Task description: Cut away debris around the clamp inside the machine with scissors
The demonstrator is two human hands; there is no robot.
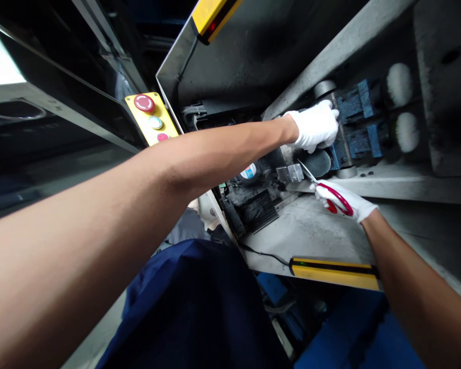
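Right-hand grip: the red-handled tool [335, 192] is held in the gloved right hand [348, 195], with fingers curled around its looped handles; whether its blades are parted or together cannot be told.
Left-hand grip: the gloved left hand [318, 127] is extended into the machine recess with fingers bent downward; whether anything is gripped cannot be told, as the undersides of the fingers are hidden.
Blade hazard: a cut or torn left glove is judged possible, because the tool's metal tip is directed into the space just below the left fingers; a slip of the right-hand grip would be the cause.
Crossbar hazard: pinched fingertips are judged possible at the crossbar [341, 128], should any part be moved while the left fingers are set so close to it.
Drop hazard: loss of the tool among the fittings is judged possible if the right fingers are loosened over the recess.
Tool position: the handles are enclosed by the right fingers; the tip is projected ahead of them, toward the left hand.
Dark disc: the dark disc [319, 164] is located just below the left fingers and beyond the right fingertips, beside the blades.
Metal block: the metal block [290, 173] is found past the tool's tip, ahead of the right fingers.
Control box: the yellow control box [155, 123] is mounted well apart from the fingers of both hands.
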